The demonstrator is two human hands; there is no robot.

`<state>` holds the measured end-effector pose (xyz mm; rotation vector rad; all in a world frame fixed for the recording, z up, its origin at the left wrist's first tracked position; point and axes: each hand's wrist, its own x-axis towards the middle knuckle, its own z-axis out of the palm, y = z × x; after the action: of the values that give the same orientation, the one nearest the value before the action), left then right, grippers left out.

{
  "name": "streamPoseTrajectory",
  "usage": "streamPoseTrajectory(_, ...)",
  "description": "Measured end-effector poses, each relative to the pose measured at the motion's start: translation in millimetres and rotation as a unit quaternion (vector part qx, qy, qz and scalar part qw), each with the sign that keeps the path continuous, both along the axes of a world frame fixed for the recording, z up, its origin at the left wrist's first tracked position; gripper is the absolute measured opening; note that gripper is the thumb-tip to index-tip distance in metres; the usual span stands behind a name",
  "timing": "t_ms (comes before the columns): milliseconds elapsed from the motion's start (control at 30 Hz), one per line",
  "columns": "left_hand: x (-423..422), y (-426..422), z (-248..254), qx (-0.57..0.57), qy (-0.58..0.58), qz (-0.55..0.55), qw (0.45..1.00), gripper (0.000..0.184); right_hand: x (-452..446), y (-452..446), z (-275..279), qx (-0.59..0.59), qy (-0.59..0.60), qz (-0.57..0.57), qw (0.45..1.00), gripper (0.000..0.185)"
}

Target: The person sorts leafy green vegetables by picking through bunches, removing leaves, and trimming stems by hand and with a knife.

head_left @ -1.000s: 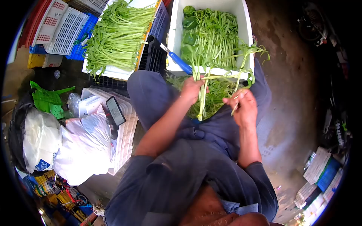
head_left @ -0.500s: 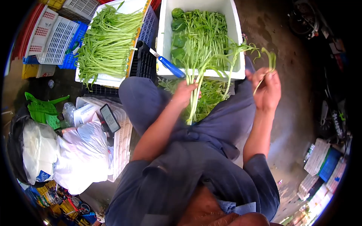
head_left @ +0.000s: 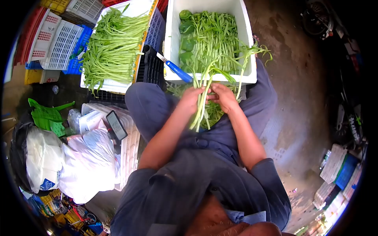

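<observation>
My left hand (head_left: 190,99) is closed round a small bunch of water spinach (head_left: 202,103), its pale cut stems hanging down over my lap. From the other side my right hand (head_left: 223,96) meets the bunch, fingers bent and pinching at the stems; the fingertips are partly hidden. A blue-handled knife (head_left: 179,71) rests at the near left corner of the white foam box (head_left: 251,39), its handle end just above my left hand. Inside that box lie more water spinach (head_left: 218,33) and several dark green, rounded vegetables (head_left: 187,27). Loose greens (head_left: 214,114) lie beneath my hands.
At the left, a white tray (head_left: 83,80) carries a heap of trimmed greens (head_left: 114,47). Stacked plastic crates (head_left: 59,41) stand beyond it. Near my left knee are a phone (head_left: 117,125) and white plastic bags (head_left: 88,165). More crates (head_left: 334,163) stand at far right.
My right hand has come in from the right, where it held up a drooping green stem, to the bunch in my left hand. My left hand has stayed about where it was.
</observation>
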<state>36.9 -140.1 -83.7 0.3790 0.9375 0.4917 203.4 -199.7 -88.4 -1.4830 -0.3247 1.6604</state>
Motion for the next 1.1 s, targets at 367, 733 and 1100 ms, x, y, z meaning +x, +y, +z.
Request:
streamPoseTrajectory(367,0.9,-5.5,17.4,-0.037,0.019,-0.014,0.999,0.02,-18.4,4.4,-37.4,0.063,0.129,-0.121,0.982,0.015)
streamPoseTrajectory(733,-1.9,-7.4,13.7,0.022,0.051,-0.074,0.996,0.018,-23.2,-16.0,0.4,0.095,0.032,-0.134,0.986,0.016)
streamPoseTrajectory(1100,1.5,-7.4,42.7,0.073,0.015,-0.09,0.993,0.021,-14.5,-18.6,18.9,0.17,-0.109,-0.059,0.978,0.018)
